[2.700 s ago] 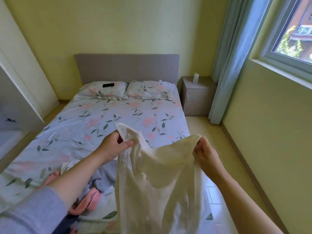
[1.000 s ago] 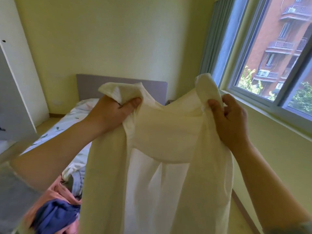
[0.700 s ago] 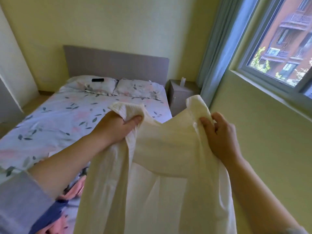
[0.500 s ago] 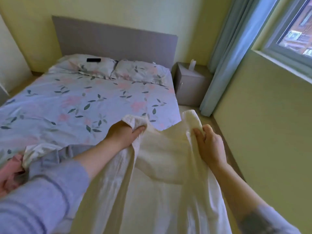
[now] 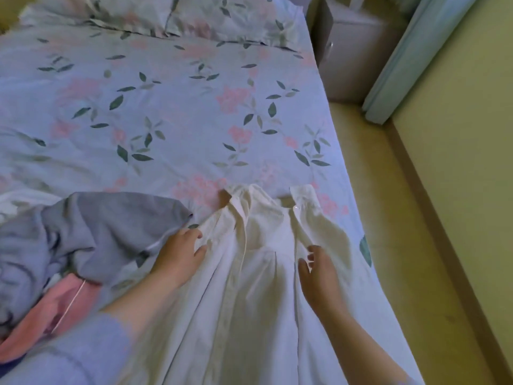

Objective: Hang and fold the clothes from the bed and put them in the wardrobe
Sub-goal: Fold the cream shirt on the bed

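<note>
A cream-white shirt (image 5: 258, 273) lies spread on the floral bed (image 5: 166, 112), collar pointing toward the pillows, its lower part running out of view at the bottom. My left hand (image 5: 180, 254) rests on the shirt's left shoulder area with fingers relaxed. My right hand (image 5: 319, 270) lies on the right shoulder area, fingers loosely bent, gripping nothing that I can see. To the left sits a heap of other clothes: a grey-blue garment (image 5: 91, 226) over a pink one (image 5: 55, 309).
Two floral pillows (image 5: 216, 20) lie at the head of the bed. A grey nightstand (image 5: 349, 45) stands beside it, with a pale blue curtain (image 5: 410, 56) to its right. A strip of wooden floor (image 5: 402, 218) runs between bed and yellow wall.
The shirt, held up in the air by its shoulders before, now lies flat on the bed. Both hands have let go of the shoulders and rest lower on the fabric.
</note>
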Demonstrator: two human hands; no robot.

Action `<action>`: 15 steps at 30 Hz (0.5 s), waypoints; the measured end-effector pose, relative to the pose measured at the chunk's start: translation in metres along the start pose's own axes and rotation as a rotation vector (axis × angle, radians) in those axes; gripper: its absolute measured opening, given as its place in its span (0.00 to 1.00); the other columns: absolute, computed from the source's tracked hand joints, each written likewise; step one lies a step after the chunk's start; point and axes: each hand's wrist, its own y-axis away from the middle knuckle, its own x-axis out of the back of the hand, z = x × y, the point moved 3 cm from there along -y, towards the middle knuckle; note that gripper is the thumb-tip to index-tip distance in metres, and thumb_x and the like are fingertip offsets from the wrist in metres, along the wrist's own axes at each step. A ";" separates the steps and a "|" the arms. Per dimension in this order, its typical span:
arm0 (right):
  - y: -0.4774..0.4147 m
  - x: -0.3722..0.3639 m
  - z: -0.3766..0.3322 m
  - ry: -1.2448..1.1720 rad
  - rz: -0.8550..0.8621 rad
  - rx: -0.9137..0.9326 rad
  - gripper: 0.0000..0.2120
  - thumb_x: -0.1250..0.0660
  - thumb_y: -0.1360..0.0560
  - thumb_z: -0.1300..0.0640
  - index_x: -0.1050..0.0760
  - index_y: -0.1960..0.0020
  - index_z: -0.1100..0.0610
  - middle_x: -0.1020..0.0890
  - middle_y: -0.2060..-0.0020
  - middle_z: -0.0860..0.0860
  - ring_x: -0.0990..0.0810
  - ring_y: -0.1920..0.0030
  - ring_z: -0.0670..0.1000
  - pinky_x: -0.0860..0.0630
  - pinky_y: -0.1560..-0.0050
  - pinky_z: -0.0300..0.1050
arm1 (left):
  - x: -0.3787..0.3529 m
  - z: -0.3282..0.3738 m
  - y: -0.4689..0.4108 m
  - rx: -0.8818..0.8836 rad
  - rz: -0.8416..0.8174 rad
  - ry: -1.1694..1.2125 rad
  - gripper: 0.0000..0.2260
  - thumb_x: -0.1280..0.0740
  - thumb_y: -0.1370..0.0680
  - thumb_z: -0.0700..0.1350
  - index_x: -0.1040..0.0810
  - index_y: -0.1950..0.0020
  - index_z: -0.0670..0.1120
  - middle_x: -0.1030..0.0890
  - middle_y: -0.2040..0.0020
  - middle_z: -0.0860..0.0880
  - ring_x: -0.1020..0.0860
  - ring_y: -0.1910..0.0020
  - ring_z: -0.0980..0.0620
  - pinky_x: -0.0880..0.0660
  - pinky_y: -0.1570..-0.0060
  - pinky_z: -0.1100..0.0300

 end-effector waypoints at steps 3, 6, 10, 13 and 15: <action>0.001 -0.037 0.000 0.014 -0.062 -0.010 0.16 0.39 0.20 0.57 0.30 0.32 0.58 0.22 0.39 0.54 0.23 0.40 0.52 0.28 0.43 0.44 | -0.018 -0.035 0.003 0.049 -0.047 -0.045 0.16 0.33 0.22 0.47 0.25 0.37 0.41 0.24 0.38 0.41 0.26 0.38 0.42 0.32 0.39 0.53; -0.007 -0.064 -0.016 -0.004 -0.104 -0.012 0.16 0.39 0.19 0.56 0.28 0.33 0.58 0.21 0.41 0.54 0.23 0.42 0.51 0.28 0.44 0.41 | -0.025 -0.060 -0.002 0.070 -0.043 -0.053 0.14 0.34 0.21 0.45 0.24 0.39 0.39 0.24 0.39 0.39 0.26 0.40 0.40 0.33 0.39 0.52; -0.027 -0.096 -0.044 -0.015 -0.137 -0.003 0.19 0.40 0.19 0.53 0.29 0.31 0.58 0.21 0.54 0.44 0.24 0.56 0.40 0.30 0.57 0.32 | -0.033 -0.092 -0.017 0.185 -0.090 0.014 0.18 0.37 0.19 0.46 0.28 0.32 0.39 0.28 0.34 0.39 0.28 0.36 0.40 0.31 0.36 0.51; -0.047 -0.118 -0.059 0.006 -0.119 -0.012 0.22 0.38 0.20 0.51 0.30 0.29 0.59 0.21 0.50 0.49 0.22 0.52 0.46 0.26 0.52 0.38 | -0.045 -0.110 -0.029 0.218 -0.144 0.064 0.18 0.36 0.20 0.49 0.27 0.33 0.42 0.26 0.36 0.41 0.26 0.38 0.42 0.30 0.38 0.51; -0.061 -0.132 -0.069 0.001 -0.101 -0.022 0.27 0.36 0.21 0.47 0.32 0.28 0.59 0.22 0.41 0.53 0.22 0.43 0.51 0.25 0.43 0.46 | -0.052 -0.116 -0.036 0.203 -0.199 0.133 0.17 0.33 0.23 0.54 0.25 0.38 0.46 0.22 0.41 0.46 0.23 0.44 0.46 0.27 0.41 0.52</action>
